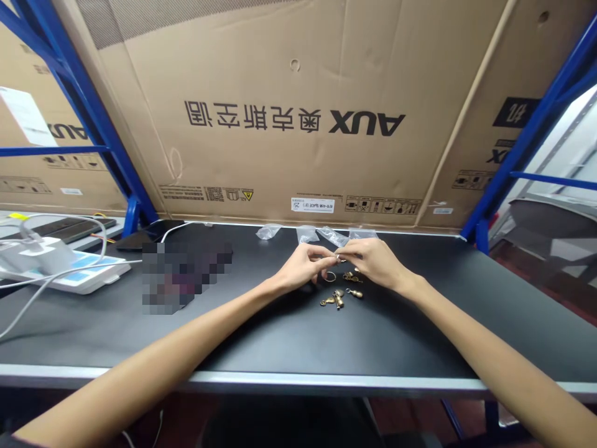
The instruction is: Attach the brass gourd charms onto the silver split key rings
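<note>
My left hand [302, 266] and my right hand [375, 261] meet over the black tabletop, fingertips pinched together. Between them is a small shiny metal piece [340, 259], mostly covered by the fingers, so its exact shape is unclear. A metal ring [330, 277] shows just under the left fingers; whether it hangs from the held piece or lies on the table I cannot tell. Nearer to me lie several brass-coloured pendants [338, 300] in a loose cluster. One pendant [356, 293] rests a little to their right, and more brass pieces [351, 277] sit below my right hand.
Several clear plastic bags [332, 236] lie along the back edge, before a large cardboard box [289, 155]. At left are a white power strip [88, 277] with a plugged-in charger, white cables and a blurred-out object [186, 277]. Blue rack posts [527, 124] flank the black table [420, 342].
</note>
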